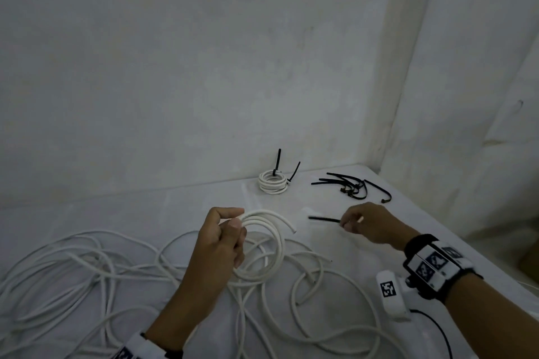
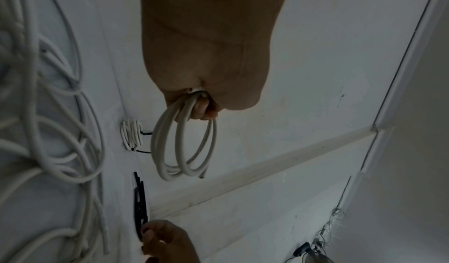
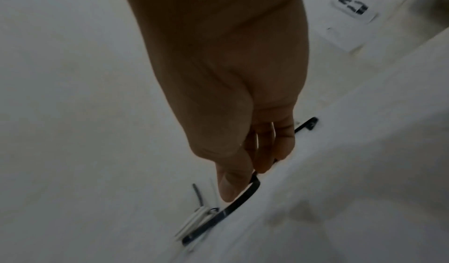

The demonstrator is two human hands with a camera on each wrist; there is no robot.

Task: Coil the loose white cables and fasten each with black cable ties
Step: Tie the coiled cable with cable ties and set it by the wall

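My left hand (image 1: 226, 237) grips a small coil of white cable (image 1: 269, 245) above the table, its cut end pointing right; the left wrist view shows the coil (image 2: 184, 148) hanging from the curled fingers. To its right, my right hand (image 1: 364, 224) pinches a black cable tie (image 1: 323, 219) whose free end points left toward the coil. In the right wrist view the tie (image 3: 233, 201) runs out from between thumb and fingers. A finished white coil (image 1: 273, 183) with two black ties sticking up stands near the wall. Loose white cables (image 1: 87, 268) sprawl over the near table.
A pile of spare black cable ties (image 1: 350, 186) lies at the back right of the white table (image 1: 189, 201). Walls close the table in behind and to the right. A white device with a marker (image 1: 392, 294) and black lead lies by my right forearm.
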